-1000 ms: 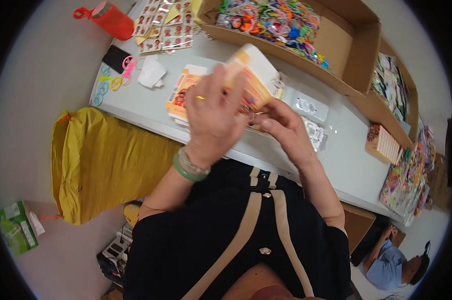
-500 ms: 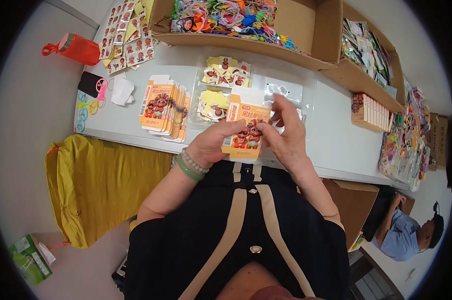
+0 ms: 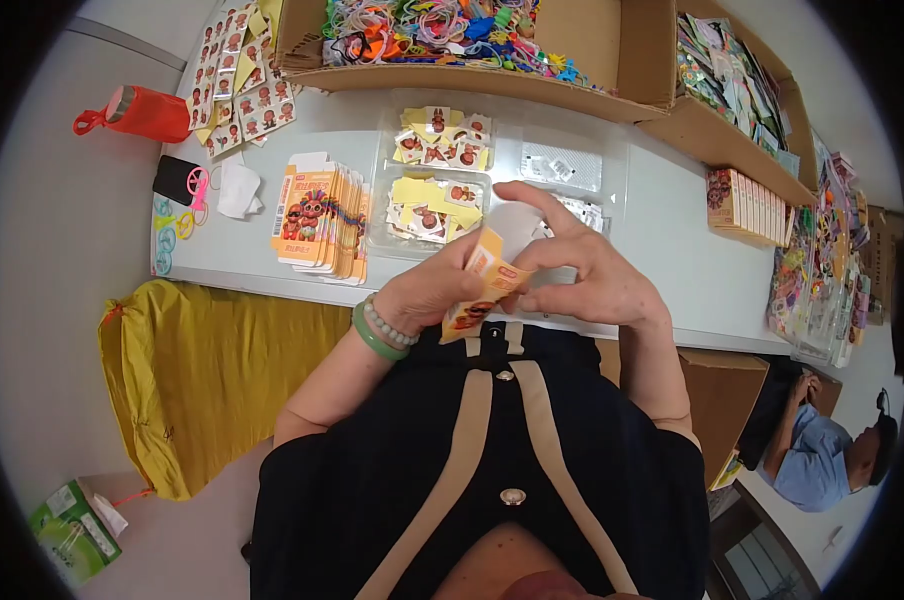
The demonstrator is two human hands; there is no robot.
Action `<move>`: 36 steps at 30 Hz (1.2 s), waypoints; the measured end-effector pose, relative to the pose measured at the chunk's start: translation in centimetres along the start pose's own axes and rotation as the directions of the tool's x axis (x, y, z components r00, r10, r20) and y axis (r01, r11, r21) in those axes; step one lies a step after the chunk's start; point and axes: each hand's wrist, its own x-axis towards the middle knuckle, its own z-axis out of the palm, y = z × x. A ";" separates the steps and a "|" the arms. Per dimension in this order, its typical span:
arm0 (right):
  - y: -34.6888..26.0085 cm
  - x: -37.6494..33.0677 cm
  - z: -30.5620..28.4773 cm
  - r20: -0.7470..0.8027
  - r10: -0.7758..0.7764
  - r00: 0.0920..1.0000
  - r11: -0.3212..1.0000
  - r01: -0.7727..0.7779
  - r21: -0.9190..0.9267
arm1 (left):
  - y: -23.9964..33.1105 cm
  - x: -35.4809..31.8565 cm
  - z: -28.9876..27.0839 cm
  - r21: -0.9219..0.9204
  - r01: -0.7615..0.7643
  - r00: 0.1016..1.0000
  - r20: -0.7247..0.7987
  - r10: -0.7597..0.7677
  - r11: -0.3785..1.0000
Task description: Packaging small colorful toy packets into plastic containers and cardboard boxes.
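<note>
A small orange cardboard box [image 3: 484,284] with cartoon figures is tilted on edge in front of my chest, its white flap [image 3: 513,228] up at the far end. My left hand [image 3: 427,288] grips the box along its left side, thumb on the printed face. At the upper right, my right hand [image 3: 604,270] curls round the flap end, index finger over the white flap and thumb near the box's edge. The other right fingers are partly hidden. To the left lies a stack of flat orange boxes [image 3: 312,222]. Stickers [image 3: 434,208] fill clear trays beyond my hands.
A large cardboard carton [image 3: 452,78] of colourful trinkets stands at the back, with another carton of packets [image 3: 737,95] to its right. A row of orange boxes [image 3: 747,207] stands there. A red bottle [image 3: 152,113] and phone [image 3: 179,181] lie left. Another person [image 3: 822,450] sits at right.
The box has turned from facing me to a steep tilt, its printed face narrowed. My right hand has shifted from its front to the flap end, and my view has moved slightly.
</note>
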 end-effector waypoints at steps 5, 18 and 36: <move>1.4 0.3 1.1 -0.332 0.023 0.943 0.970 0.060 0.238 | -0.3 1.0 -1.1 -0.228 -0.098 0.967 0.207 0.146 0.969; 2.5 0.2 2.7 -0.424 0.275 0.863 0.891 -0.064 0.449 | 0.8 0.6 2.2 0.700 -0.214 0.798 -0.276 0.535 0.681; 4.3 -2.4 4.0 -0.496 0.242 0.834 0.918 -0.031 0.395 | -1.8 -0.7 1.6 0.844 -0.183 0.760 -0.204 0.617 0.504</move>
